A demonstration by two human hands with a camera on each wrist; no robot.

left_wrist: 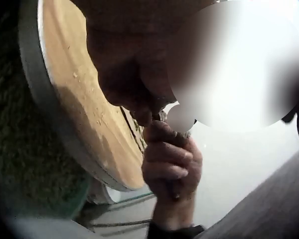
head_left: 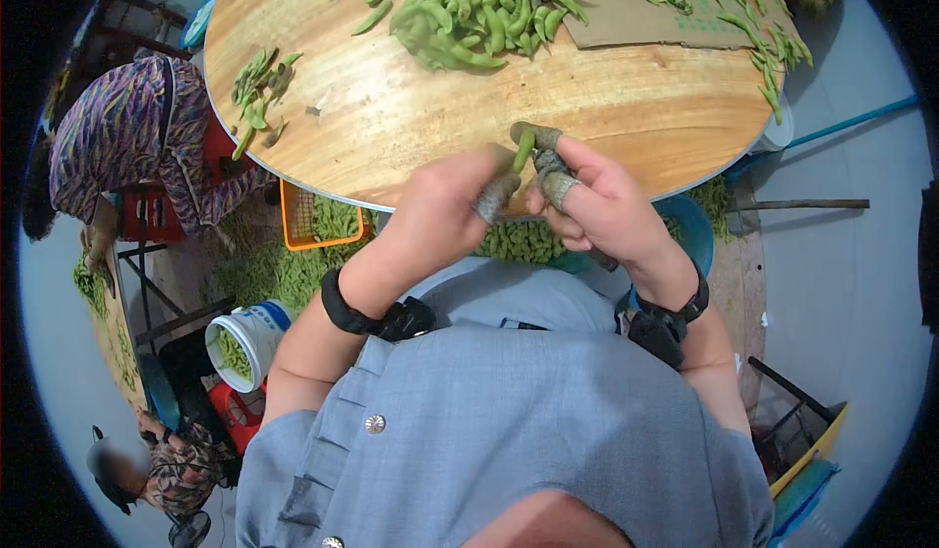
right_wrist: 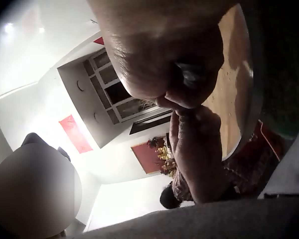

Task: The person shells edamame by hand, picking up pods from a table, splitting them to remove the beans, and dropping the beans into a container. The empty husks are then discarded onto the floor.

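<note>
Over the near edge of the round wooden table (head_left: 381, 137), a green edamame pod (head_left: 525, 150) is pinched between both hands. My left hand (head_left: 442, 194) holds its lower end, with a grey wrap round the thumb. At its upper end, my right hand (head_left: 626, 206) grips it between thumb and forefinger, both wrapped in grey, worn tape. The right hand's other fingers curl inward, and a small dark thing (right_wrist: 192, 74) shows in its palm. In the wrist views the hands meet fingertip to fingertip, the pod mostly hidden. A heap of edamame pods (head_left: 479, 20) lies beyond the hands.
Cardboard (head_left: 636, 22) lies under pods at the table's far right; loose pods (head_left: 259, 98) lie at the left. Below the table are an orange basket (head_left: 286, 216), a white bucket (head_left: 259, 352) of pods and a teal tub (head_left: 696, 235). Two people sit at the left.
</note>
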